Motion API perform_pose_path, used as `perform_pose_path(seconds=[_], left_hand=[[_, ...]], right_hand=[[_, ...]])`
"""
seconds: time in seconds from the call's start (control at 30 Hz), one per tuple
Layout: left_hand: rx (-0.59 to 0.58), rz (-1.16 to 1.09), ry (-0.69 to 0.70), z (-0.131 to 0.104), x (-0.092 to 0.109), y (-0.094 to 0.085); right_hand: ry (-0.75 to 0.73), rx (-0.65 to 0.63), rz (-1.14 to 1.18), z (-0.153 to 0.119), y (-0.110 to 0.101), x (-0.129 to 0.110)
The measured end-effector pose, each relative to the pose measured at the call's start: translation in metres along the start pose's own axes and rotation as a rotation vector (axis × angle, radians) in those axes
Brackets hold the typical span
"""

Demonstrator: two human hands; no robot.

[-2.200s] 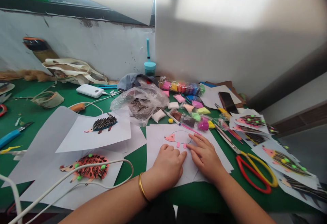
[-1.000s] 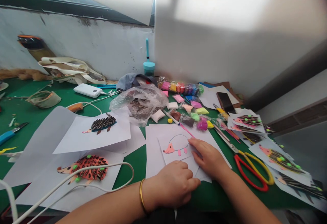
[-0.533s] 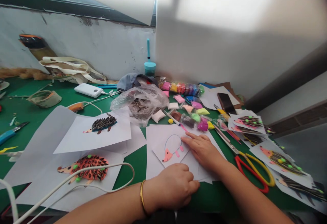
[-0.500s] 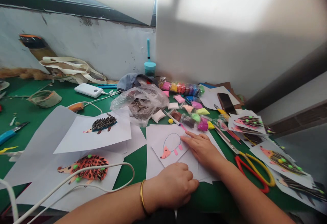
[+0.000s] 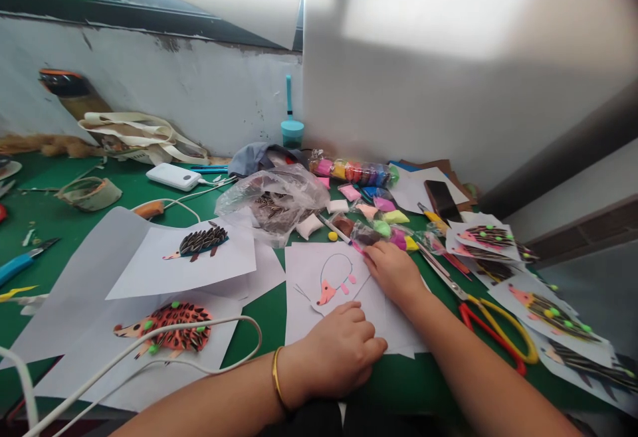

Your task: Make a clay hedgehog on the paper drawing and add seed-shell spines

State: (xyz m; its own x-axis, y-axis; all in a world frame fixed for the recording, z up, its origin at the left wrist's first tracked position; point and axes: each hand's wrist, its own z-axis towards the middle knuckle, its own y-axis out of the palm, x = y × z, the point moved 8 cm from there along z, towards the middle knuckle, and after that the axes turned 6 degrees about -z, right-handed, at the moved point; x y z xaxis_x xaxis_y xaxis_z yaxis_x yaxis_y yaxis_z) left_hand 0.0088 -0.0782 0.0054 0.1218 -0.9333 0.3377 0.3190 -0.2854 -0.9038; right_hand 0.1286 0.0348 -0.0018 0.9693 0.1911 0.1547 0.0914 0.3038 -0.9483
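On a white paper sheet (image 5: 312,274) lies a hedgehog drawing (image 5: 336,267), with a curved blue outline, a pink clay head (image 5: 326,293) and two small pink feet. My right hand (image 5: 396,274) is at the right edge of the drawing's paper, its thumb and bent fingers closed on that edge; the fingertips are partly hidden. Just beyond them lies a pen (image 5: 341,232) with a pinkish end. My left hand (image 5: 343,350), below a gold bracelet (image 5: 278,377), rests over the paper's lower part. Its fingers are curled under, and what they hold, if anything, is hidden.
Bags of coloured clay (image 5: 383,228) and a plastic bag of striped seeds (image 5: 274,204) lie behind the paper. Red-and-yellow scissors (image 5: 498,331) are at right, beside finished hedgehog pictures (image 5: 543,317). A white cable (image 5: 239,321) crosses a seed hedgehog (image 5: 179,327) at left.
The drawing's paper has turned slightly and shifted away from me. My right hand has moved up a little, its fingers more bent. My left hand has moved slightly forward onto the paper.
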Motion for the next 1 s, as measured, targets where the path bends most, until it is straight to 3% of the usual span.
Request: perform_pose_path(seconds=[0.17,0.3,0.5,0.6,0.7,0.83,0.9,1.0], left_hand=[[-0.019,-0.001,-0.044,-0.001,-0.004,0.004],[0.013,-0.021,-0.045,-0.001,-0.006,0.001],[0.23,-0.141,-0.072,0.0,-0.012,-0.011],[0.382,-0.256,-0.117,-0.003,-0.018,-0.022],[0.528,-0.391,-0.254,-0.01,-0.03,-0.035],[0.6,-0.651,-0.484,-0.019,-0.051,-0.039],[0.622,-0.777,-0.526,-0.02,-0.055,-0.039],[0.685,-0.967,-0.554,-0.021,-0.059,-0.035]], right_hand=[[0.02,-0.09,-0.153,-0.002,0.002,0.005],[0.037,-0.152,-0.149,-0.011,0.002,0.015],[0.092,-0.29,-0.056,-0.024,0.007,0.035],[0.106,-0.259,0.054,-0.03,-0.003,0.035],[0.093,-0.146,0.364,-0.038,-0.027,0.021],[-0.118,-0.093,0.843,-0.052,-0.06,-0.022],[-0.181,-0.097,0.924,-0.057,-0.068,-0.037],[-0.148,-0.009,0.926,-0.058,-0.074,-0.037]])
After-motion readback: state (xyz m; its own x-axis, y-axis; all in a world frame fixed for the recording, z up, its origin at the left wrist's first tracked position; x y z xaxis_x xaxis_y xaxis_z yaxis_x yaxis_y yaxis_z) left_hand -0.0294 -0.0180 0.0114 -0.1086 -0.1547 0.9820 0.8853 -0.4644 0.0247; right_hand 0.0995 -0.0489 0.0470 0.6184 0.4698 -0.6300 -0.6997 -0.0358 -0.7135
